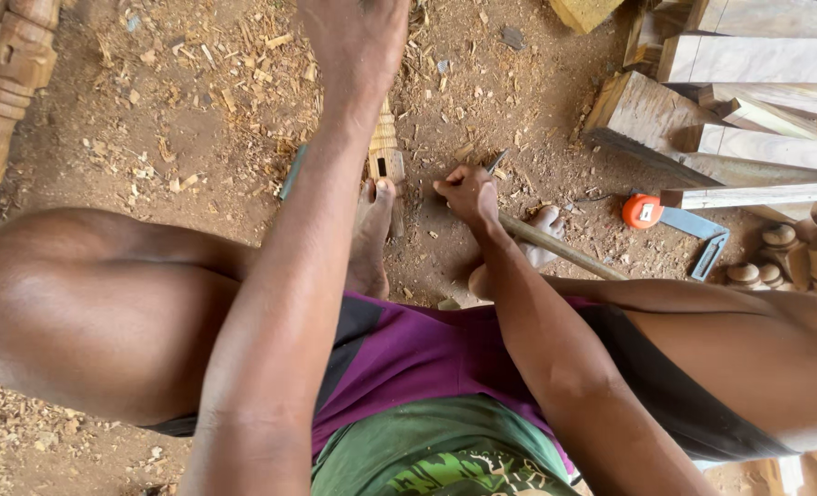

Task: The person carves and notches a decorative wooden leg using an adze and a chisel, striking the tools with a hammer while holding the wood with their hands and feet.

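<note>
Turned wooden piece (385,147) between left hand (358,37) and right hand (468,193).

Brightness: even, soft daylight, neither dim nor harsh.
Source: seemingly from above and to the right, where the stacked planks (767,60) look palest.
Shadows: faint, soft-edged under the legs and along the dirt floor (179,101).
Glare: a broad sheen on the left knee (68,303) (the only real highlight); the planks are nearly washed out.
Blur: the left hand (358,37) at the top edge is slightly soft; wood chips stay crisp.
Distortion: wide-angle stretch, limbs swelling toward the lower edge.
</note>
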